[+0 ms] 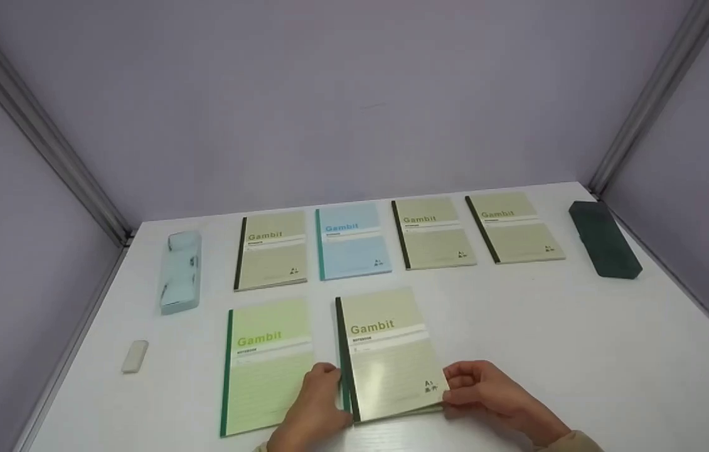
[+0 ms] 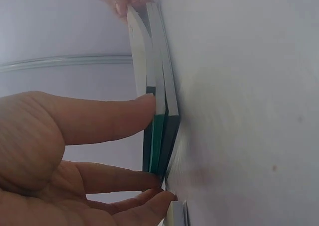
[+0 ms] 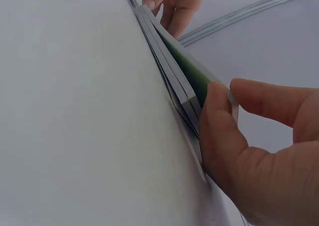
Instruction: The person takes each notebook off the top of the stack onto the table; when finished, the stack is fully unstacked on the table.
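Note:
A stack of notebooks lies at the front middle, topped by a beige notebook point(image 1: 389, 370) with a black spine. Beneath it a green-spined notebook point(image 2: 157, 141) shows at the left edge, with a dark spine below that. My left hand point(image 1: 314, 408) touches the stack's lower left corner, thumb at the bottom edge and fingers along the spine side. At the lower right corner my right hand point(image 1: 492, 392) pinches the top notebook, whose corner lifts off the layers below in the right wrist view. Left of the stack lies a light green notebook point(image 1: 266, 376), partly behind my left hand.
Along the back lie a beige notebook point(image 1: 273, 251), a blue notebook point(image 1: 354, 245) and two more beige notebooks. A pale blue pencil case point(image 1: 181, 273) and a white eraser point(image 1: 135, 356) are at left, a dark green case point(image 1: 605, 240) at right. Walls enclose the table.

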Motion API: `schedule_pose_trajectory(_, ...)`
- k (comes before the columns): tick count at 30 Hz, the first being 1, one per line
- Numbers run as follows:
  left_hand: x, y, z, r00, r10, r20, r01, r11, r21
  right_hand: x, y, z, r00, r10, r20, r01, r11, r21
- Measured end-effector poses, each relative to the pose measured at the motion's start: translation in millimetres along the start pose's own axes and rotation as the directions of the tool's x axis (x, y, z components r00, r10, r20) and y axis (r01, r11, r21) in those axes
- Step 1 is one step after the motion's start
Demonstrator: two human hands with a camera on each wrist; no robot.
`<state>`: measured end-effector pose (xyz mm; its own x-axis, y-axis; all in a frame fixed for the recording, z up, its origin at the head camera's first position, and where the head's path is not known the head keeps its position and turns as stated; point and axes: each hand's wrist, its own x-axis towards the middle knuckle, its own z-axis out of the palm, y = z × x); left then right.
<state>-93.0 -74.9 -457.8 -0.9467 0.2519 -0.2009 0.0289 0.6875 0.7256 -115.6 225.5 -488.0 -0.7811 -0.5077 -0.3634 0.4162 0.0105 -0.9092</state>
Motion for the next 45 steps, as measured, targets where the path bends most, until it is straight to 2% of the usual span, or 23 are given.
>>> schedule_pose_trajectory(6,3.2,0.2,0.0,1.0,-0.018,-0.009,0.018,1.0,-0.01,1.0,1,-2,0.998,-0.022,0.06,0.017,0.997,0.08)
schedule_pose_trajectory(11,2.0,-2.3,-0.8,1.0,-0.008,-0.018,0.008,1.0,-0.007,2.8,3,-3,0.993,-0.038,0.108,0.019,0.985,0.169)
schedule_pose_trajectory(17,-1.5,-5.1,-1.1,0.999,0.044,-0.019,-0.044,0.999,-0.003,-0.2,2,-3,0.987,-0.062,0.151,0.011,0.947,0.321)
schedule_pose_trajectory(19,-1.9,-5.3,-1.5,0.999,0.044,-0.017,-0.044,0.999,-0.007,-0.5,-1,-2,0.984,-0.074,0.164,0.012,0.936,0.352)
schedule_pose_trajectory(26,-0.1,-4.5,-1.5,0.998,0.048,-0.036,-0.048,0.999,0.007,-2.8,-28,3,0.969,-0.136,0.207,0.021,0.878,0.477)
schedule_pose_trajectory(35,0.7,-3.4,-0.4,0.999,0.037,-0.018,-0.037,0.999,-0.004,-1.6,-61,3,0.958,-0.214,0.19,0.107,0.883,0.456)
schedule_pose_trajectory(45,0.3,-2.6,0.5,1.0,0.028,-0.007,-0.028,1.0,0.005,-10.2,-66,-21,0.95,-0.284,0.131,0.194,0.863,0.466)
